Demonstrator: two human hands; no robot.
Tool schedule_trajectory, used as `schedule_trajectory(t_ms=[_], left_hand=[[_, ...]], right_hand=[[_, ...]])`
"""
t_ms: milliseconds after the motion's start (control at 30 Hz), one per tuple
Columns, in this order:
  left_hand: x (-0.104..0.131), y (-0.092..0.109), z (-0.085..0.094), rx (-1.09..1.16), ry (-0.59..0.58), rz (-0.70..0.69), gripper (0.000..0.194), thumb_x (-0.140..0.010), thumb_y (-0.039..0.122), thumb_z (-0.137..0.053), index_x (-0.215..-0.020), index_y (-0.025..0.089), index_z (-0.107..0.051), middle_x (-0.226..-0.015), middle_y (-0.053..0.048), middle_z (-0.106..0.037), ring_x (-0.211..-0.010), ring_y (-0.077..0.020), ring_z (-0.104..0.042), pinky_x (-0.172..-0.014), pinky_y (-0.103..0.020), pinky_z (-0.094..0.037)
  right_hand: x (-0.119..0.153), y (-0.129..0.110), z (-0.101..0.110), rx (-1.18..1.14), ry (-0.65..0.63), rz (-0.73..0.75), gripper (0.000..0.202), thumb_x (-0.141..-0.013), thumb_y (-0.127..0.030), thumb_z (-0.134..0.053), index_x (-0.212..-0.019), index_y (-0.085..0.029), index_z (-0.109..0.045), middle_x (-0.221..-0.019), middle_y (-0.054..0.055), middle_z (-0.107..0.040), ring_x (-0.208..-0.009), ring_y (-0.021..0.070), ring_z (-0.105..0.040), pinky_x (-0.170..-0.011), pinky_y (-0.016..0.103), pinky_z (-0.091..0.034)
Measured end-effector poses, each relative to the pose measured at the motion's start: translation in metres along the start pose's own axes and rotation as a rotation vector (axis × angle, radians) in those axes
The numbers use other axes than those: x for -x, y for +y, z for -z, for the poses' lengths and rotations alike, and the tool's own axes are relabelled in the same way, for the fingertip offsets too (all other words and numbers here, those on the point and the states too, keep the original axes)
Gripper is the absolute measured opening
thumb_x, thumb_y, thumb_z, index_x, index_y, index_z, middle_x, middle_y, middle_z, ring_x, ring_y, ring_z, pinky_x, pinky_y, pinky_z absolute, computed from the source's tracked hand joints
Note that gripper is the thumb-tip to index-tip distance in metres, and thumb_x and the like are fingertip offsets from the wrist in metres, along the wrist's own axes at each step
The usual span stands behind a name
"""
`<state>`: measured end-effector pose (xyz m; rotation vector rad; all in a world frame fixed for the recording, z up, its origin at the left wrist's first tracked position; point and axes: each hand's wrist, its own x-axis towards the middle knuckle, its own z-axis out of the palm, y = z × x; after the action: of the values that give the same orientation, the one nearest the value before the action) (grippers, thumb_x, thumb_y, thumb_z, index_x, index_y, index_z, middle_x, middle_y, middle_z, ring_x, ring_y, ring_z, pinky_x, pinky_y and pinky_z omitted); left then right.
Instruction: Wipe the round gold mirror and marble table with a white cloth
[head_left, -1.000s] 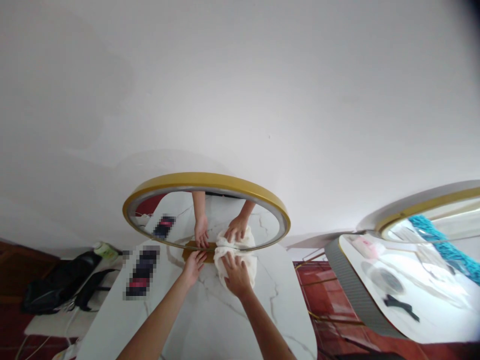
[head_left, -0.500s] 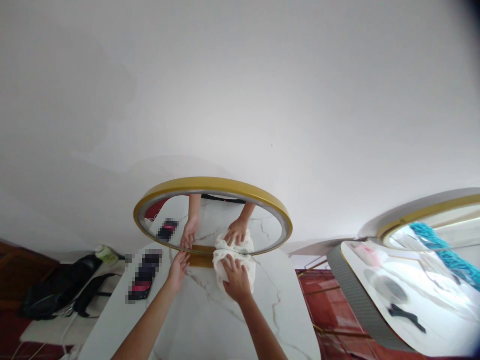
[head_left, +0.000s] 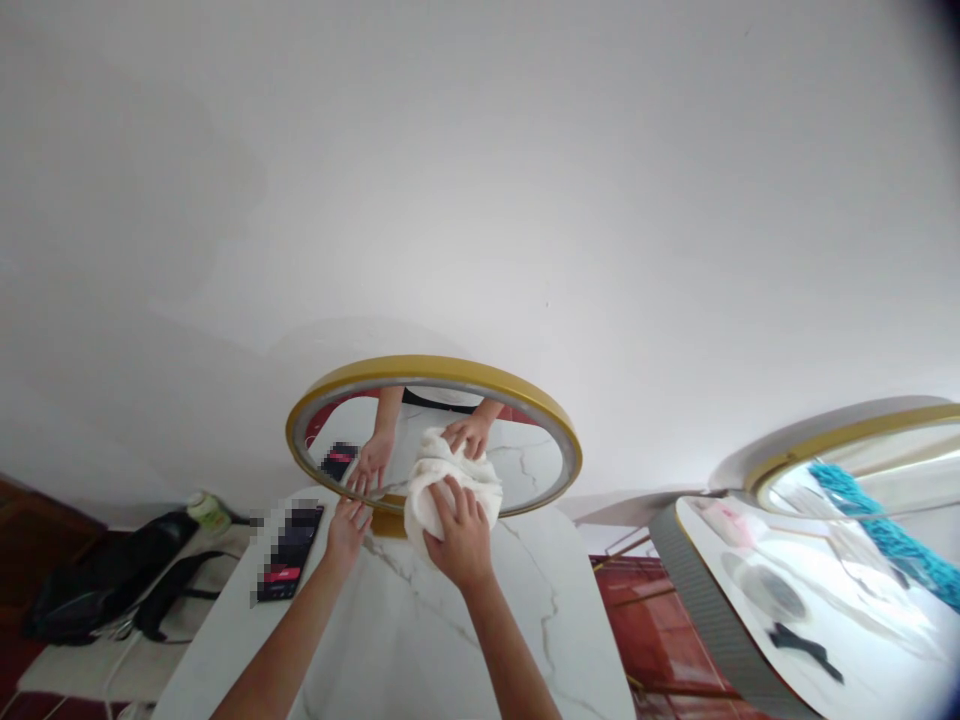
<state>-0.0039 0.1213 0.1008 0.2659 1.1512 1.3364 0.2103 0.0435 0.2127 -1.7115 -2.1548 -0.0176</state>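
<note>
My right hand (head_left: 457,535) presses a bunched white cloth (head_left: 429,500) against the lower part of an oval-looking mirror (head_left: 525,470) with a gold frame. The cloth covers part of the mirror's bottom rim and part of its gold base (head_left: 387,524). My left hand (head_left: 347,535) has its fingers stretched out, with the fingertips at the lower left rim of the mirror; it holds nothing. Both hands and the cloth are reflected in the glass. Below the mirror is a white marble-patterned table (head_left: 420,640).
A partly blurred-out phone (head_left: 294,550) lies on the table's left side. Further left are a black bag (head_left: 112,580) and a green-white container (head_left: 208,512). At right stand a second table (head_left: 757,590) with a black strip (head_left: 806,648) and another gold-framed mirror (head_left: 795,450).
My right hand has moved the cloth up and left, from the mirror's base and table onto the lower glass. My left hand has shifted slightly left along the rim.
</note>
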Motion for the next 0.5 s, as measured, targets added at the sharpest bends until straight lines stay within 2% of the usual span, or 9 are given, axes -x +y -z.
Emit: schedule_trajectory(t_ms=[100, 200, 300, 400, 500], left_hand=[[0.005, -0.008, -0.008, 0.002, -0.027, 0.007, 0.048, -0.073, 0.011, -0.048, -0.112, 0.038, -0.059, -0.127, 0.005, -0.057, -0.114, -0.0127, -0.053, -0.084, -0.026, -0.044], [0.007, -0.015, -0.013, 0.001, -0.02, 0.024, 0.055, -0.072, 0.014, -0.049, -0.117, 0.045, -0.055, -0.135, 0.01, -0.05, -0.122, -0.014, -0.047, -0.089, -0.03, -0.04], [0.006, -0.019, -0.014, 0.005, -0.021, 0.032, 0.057, -0.072, 0.015, -0.049, -0.119, 0.048, -0.053, -0.138, 0.011, -0.047, -0.125, -0.0155, -0.044, -0.09, -0.033, -0.038], [0.005, -0.02, -0.011, 0.034, -0.026, 0.043, 0.056, -0.073, 0.016, -0.05, -0.118, 0.049, -0.053, -0.136, 0.011, -0.049, -0.125, -0.0157, -0.044, -0.09, -0.033, -0.038], [0.005, -0.019, -0.009, 0.084, -0.008, 0.077, 0.051, -0.075, 0.017, -0.05, -0.117, 0.046, -0.054, -0.134, 0.009, -0.051, -0.119, -0.0159, -0.05, -0.085, -0.031, -0.042]], right_hand=[[-0.02, -0.022, 0.034, 0.046, 0.205, 0.063, 0.072, -0.08, -0.037, -0.056, -0.145, -0.033, -0.026, -0.149, 0.003, -0.029, -0.118, 0.0326, -0.039, -0.095, 0.047, -0.039], [-0.033, -0.039, 0.069, 0.107, 0.433, 0.113, 0.07, -0.082, -0.034, -0.054, -0.145, -0.033, -0.025, -0.15, 0.001, -0.027, -0.118, 0.0315, -0.041, -0.094, 0.046, -0.039], [-0.042, -0.047, 0.089, 0.144, 0.518, 0.129, 0.068, -0.083, -0.03, -0.052, -0.145, -0.033, -0.025, -0.151, -0.001, -0.026, -0.12, 0.0315, -0.039, -0.093, 0.046, -0.039], [-0.043, -0.044, 0.078, 0.172, 0.424, 0.135, 0.068, -0.082, -0.025, -0.05, -0.145, -0.032, -0.025, -0.152, -0.003, -0.025, -0.119, 0.0324, -0.039, -0.091, 0.049, -0.04], [-0.031, -0.031, 0.036, 0.197, 0.258, 0.195, 0.068, -0.083, -0.019, -0.047, -0.145, -0.031, -0.024, -0.151, -0.003, -0.026, -0.115, 0.0302, -0.042, -0.088, 0.049, -0.042]])
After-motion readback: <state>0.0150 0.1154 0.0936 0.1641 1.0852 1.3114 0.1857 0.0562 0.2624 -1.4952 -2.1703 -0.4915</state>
